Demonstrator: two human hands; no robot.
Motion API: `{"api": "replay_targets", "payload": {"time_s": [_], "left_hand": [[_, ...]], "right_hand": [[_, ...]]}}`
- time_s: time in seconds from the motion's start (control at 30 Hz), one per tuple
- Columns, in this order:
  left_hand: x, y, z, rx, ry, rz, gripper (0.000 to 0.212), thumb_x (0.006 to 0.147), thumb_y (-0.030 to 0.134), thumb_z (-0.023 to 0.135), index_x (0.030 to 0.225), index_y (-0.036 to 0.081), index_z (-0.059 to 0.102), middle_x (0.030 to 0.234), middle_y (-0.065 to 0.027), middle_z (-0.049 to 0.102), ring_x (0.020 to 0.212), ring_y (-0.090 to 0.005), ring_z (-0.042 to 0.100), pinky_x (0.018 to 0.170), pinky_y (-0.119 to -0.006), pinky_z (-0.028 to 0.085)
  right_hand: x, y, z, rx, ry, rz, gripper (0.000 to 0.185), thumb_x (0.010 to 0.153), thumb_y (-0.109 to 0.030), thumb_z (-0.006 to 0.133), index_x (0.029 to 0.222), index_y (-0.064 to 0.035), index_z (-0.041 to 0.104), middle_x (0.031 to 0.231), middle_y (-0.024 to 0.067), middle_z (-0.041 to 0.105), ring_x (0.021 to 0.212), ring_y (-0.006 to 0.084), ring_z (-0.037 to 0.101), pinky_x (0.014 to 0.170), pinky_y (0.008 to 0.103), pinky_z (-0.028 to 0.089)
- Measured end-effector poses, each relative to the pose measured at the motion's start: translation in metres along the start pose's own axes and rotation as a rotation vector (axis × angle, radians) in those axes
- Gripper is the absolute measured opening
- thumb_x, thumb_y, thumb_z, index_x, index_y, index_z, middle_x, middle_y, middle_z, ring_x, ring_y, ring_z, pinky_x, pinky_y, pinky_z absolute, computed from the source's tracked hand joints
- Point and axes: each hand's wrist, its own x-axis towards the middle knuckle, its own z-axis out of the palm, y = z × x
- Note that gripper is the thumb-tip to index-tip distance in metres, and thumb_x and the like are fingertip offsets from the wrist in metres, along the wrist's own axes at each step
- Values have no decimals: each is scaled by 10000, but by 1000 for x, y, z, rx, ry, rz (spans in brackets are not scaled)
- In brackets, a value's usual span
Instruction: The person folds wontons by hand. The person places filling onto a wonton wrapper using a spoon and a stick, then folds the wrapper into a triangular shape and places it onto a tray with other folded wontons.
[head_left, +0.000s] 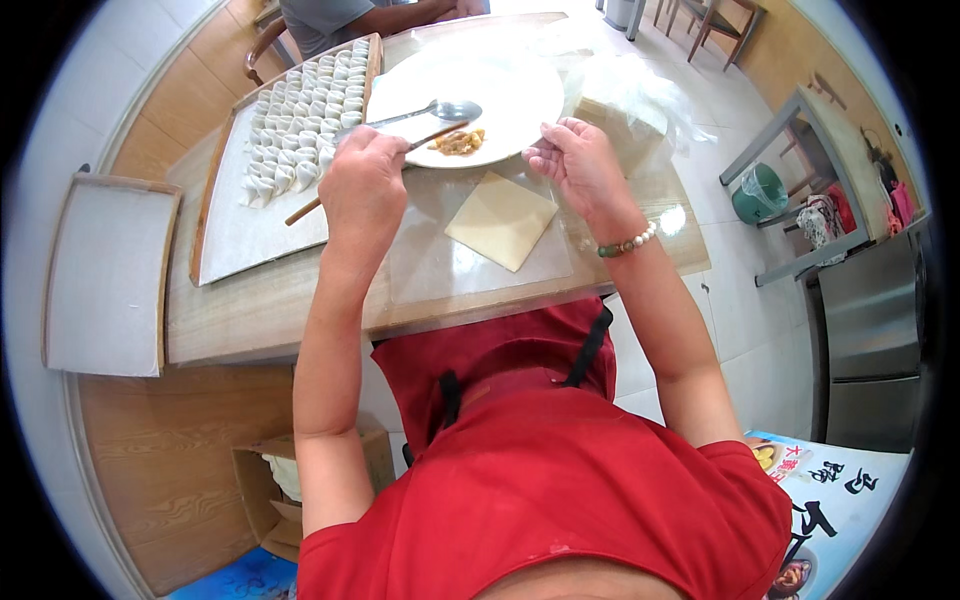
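My left hand (365, 180) grips a thin wooden stick (302, 211), likely a chopstick. Its dark tip reaches over a large white plate (510, 82), beside a small heap of yellowish-brown filling (461, 142). A metal spoon (456, 111) lies on the plate, its handle running left behind my left hand. At the plate's right rim is my right hand (574, 154), fingers curled; whether they pinch the rim is unclear. Between my hands, a square dough wrapper (504, 220) lies flat on a clear sheet (420, 277). To the left, rows of folded dumplings (311, 105) fill much of a wood-framed tray (247, 251).
A stack of wrappers (622, 124) under a clear plastic bag (637, 86) stands right of the plate. Another white tray (109, 277) is at the far left. Across the table (247, 322) sits a person (330, 26). A green bin (759, 193) stands on the floor.
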Motion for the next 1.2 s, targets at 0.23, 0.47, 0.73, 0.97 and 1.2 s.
{"api": "replay_targets", "payload": {"time_s": [0.23, 0.47, 0.73, 0.97, 1.2], "left_hand": [[6, -2, 1, -51, -82, 29, 93, 847, 91, 650, 863, 82, 741, 880, -61, 655, 904, -253, 637, 729, -385, 516], [0, 3, 6, -64, -64, 52, 80, 845, 85, 651, 859, 80, 730, 867, -61, 651, 875, -269, 639, 709, -383, 517], [-90, 20, 49, -120, -23, 169, 139, 751, -27, 642, 846, 66, 682, 827, -94, 602, 795, -293, 606, 665, -395, 501], [-77, 18, 39, -295, -76, 4, 75, 801, 12, 661, 855, 49, 698, 830, -105, 605, 826, -309, 607, 672, -395, 491], [-86, 7, 42, -222, -120, 37, 87, 789, 19, 657, 839, 61, 715, 825, -104, 604, 825, -304, 610, 681, -402, 493]], "right_hand": [[3, 1, 0, 13, 8, -3, 118, 984, -107, 536, 951, 4, 520, 809, 101, 639, 678, 136, 663, 606, 209, 571], [3, 3, -1, 17, 0, -21, 118, 981, -104, 536, 936, 4, 525, 811, 102, 642, 717, 143, 675, 625, 224, 584], [5, -2, -5, -181, -21, -37, 128, 977, -152, 571, 936, -32, 587, 854, 55, 664, 746, 91, 672, 557, 161, 478], [-13, -6, -15, -331, 7, -94, 213, 992, -198, 568, 1023, 7, 612, 862, 50, 668, 763, 86, 643, 618, 193, 484], [-100, 39, -25, -1088, -161, -707, 87, 876, -37, 629, 955, -8, 653, 913, 130, 632, 860, 319, 607, 766, 394, 488]]}}
